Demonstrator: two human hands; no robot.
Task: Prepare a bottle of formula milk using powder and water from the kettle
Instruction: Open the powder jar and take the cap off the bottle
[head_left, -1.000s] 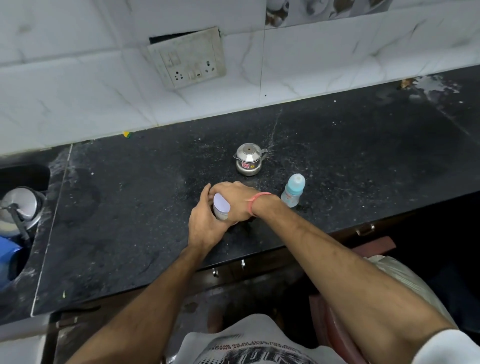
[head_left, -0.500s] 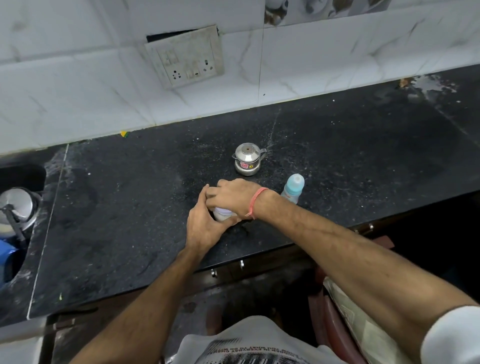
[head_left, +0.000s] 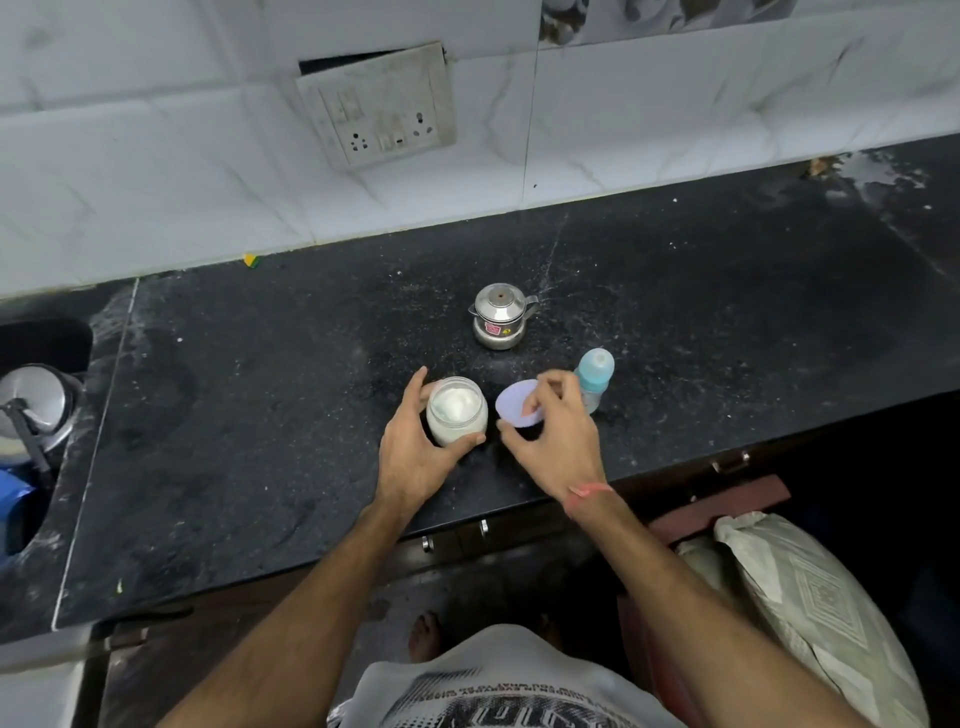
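Note:
A clear jar (head_left: 457, 413) of white powder stands open on the black counter (head_left: 260, 415), and my left hand (head_left: 415, 447) is wrapped around its side. My right hand (head_left: 550, 431) holds the jar's pale lilac lid (head_left: 511, 405) just right of the jar, a little above the counter. Behind that hand stands a small baby bottle (head_left: 595, 376) with a light blue cap, upright. A small steel kettle (head_left: 500, 322) with its lid on sits farther back, behind the jar and bottle.
A sink (head_left: 31, 415) at the far left holds a steel vessel (head_left: 34, 405) and something blue. A socket plate (head_left: 379, 106) hangs on the white tiled wall. A patterned sack (head_left: 810, 608) lies below the counter's front edge at right. Wet patch at the far right back.
My right hand was over the jar's top with the lid on; it has lifted the lid off and moved it to the right, exposing the powder. My left hand stays on the jar.

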